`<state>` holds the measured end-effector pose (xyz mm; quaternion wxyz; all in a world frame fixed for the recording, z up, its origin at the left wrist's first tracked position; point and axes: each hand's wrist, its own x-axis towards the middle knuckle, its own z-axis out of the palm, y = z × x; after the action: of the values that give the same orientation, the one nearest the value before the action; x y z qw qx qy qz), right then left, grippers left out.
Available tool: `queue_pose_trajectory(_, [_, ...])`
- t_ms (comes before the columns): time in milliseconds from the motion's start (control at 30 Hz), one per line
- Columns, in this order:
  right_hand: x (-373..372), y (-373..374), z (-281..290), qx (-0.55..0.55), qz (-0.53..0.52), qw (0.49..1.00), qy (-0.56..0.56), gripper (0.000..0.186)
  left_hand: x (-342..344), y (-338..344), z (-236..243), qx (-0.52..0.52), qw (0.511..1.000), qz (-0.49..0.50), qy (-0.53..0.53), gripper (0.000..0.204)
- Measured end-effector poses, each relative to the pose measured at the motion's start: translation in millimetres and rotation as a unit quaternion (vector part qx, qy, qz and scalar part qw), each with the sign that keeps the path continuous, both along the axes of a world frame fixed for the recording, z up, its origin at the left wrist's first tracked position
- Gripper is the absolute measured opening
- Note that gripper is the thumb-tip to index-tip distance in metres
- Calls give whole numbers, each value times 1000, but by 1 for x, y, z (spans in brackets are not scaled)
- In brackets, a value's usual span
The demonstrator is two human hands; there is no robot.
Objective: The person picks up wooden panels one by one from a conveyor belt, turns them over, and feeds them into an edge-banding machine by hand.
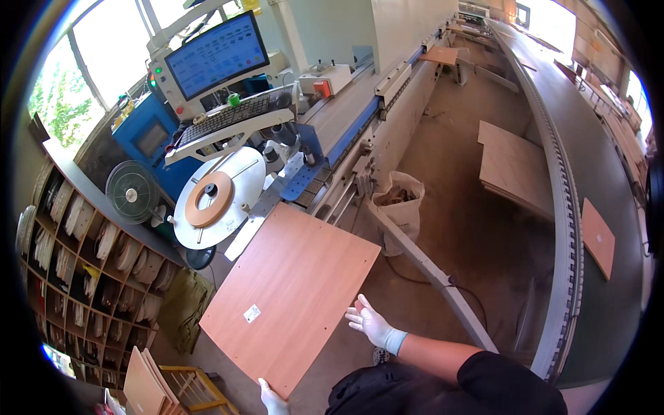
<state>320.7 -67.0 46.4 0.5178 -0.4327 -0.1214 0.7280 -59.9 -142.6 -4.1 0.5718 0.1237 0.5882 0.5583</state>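
A large wood-grain panel [294,283] with a small white label [252,314] and a few small holes lies in front of me, its far corner at the edge-banding machine. At its near corner, my left hand [272,399], in a white glove, grips the edge with the thumb on top; the fingers beneath are hidden. My right hand [373,326], gloved too, is open beside the panel's right edge, fingers stretched out. Whether its fingertips touch that edge, I cannot tell. Just beyond the panel, a roll of brown edge banding [209,199] sits on a round white disc [238,173].
The machine's monitor [218,54] and keyboard [225,119] stand at the far left, above a fan [131,192]. A slanting metal bar [429,266] and a sack [402,207] are right of the panel. Along the right runs a conveyor [602,187] carrying a smaller panel [597,238]. Shelves [90,277] hold tape rolls.
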Motion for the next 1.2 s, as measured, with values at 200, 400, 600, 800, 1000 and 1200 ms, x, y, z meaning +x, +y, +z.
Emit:
queue_pose_trajectory(200, [-2,3,1,60,-93,994,14,83,27,19,15,-14,999,-25,-42,54])
queue_pose_trajectory(400, [31,35,15,92,-107,990,-10,87,62,49,30,-33,992,-125,2,54])
queue_pose_trajectory(600, [84,64,21,100,-123,985,-69,83,112,85,41,-73,974,-204,-72,59])
queue_pose_trajectory(800, [135,94,3,88,-95,989,-66,80,149,120,26,-30,967,-231,-99,58])
queue_pose_trajectory(1000, [129,42,-27,45,-78,989,-120,51,204,162,6,-33,947,-296,-123,60])
queue_pose_trajectory(1200, [126,-141,-28,12,-69,960,-272,51,207,221,-36,59,931,-319,-168,66])
